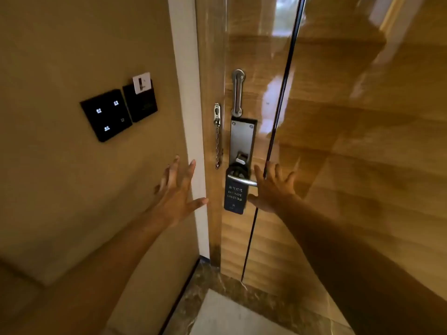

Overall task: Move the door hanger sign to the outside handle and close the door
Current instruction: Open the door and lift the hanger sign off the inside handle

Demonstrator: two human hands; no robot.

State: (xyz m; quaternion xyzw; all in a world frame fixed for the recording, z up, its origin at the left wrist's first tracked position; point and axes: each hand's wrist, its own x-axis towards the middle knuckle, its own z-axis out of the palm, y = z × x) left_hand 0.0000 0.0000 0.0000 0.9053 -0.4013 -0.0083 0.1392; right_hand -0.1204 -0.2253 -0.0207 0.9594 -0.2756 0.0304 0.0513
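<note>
A dark "Do Not Disturb" door hanger sign [234,195] hangs from the silver lever handle [242,181] on the inside of a glossy wooden door [350,141], which is shut against its frame. My right hand [272,187] is spread wide just right of the handle's tip, its thumb beside the sign's lower edge, holding nothing. My left hand [177,192] is raised with fingers apart in front of the white door frame [187,97], left of the sign and not touching it.
A security chain [218,143] dangles from its plate on the frame, and a metal slide rail [238,93] is fixed on the door above the lock plate. Black switch panels [106,114] and a key card holder [141,97] sit on the beige wall to the left. Marble threshold below.
</note>
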